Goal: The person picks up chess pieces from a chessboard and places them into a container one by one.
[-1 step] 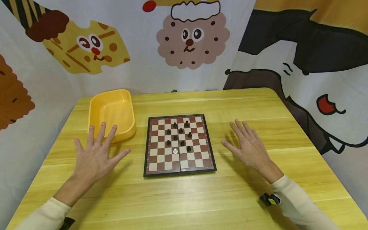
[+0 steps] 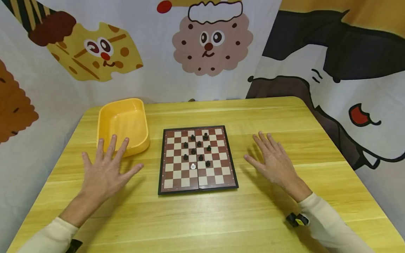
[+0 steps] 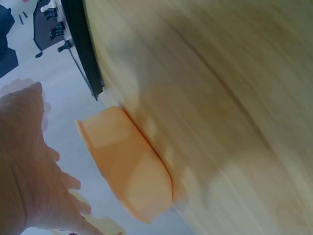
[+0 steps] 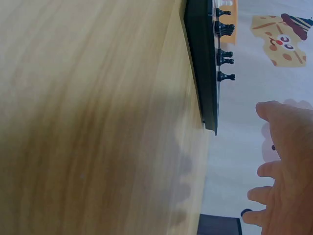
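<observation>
A brown and cream chessboard with a dark frame lies at the middle of the table. Several black pawns stand spread over its central squares, with one white pawn nearest the front. To the board's left, my left hand hovers with fingers spread and holds nothing. Its fingertips overlap the near end of a yellow bin in the head view. On the board's right my right hand is held out over the table, fingers straight and nothing in it.
The yellow bin stands at the table's back left. Wood-grain table surface runs all round the board. Behind the back edge hangs a white cloth printed with cartoon figures. Dark wrist straps show at both sleeves.
</observation>
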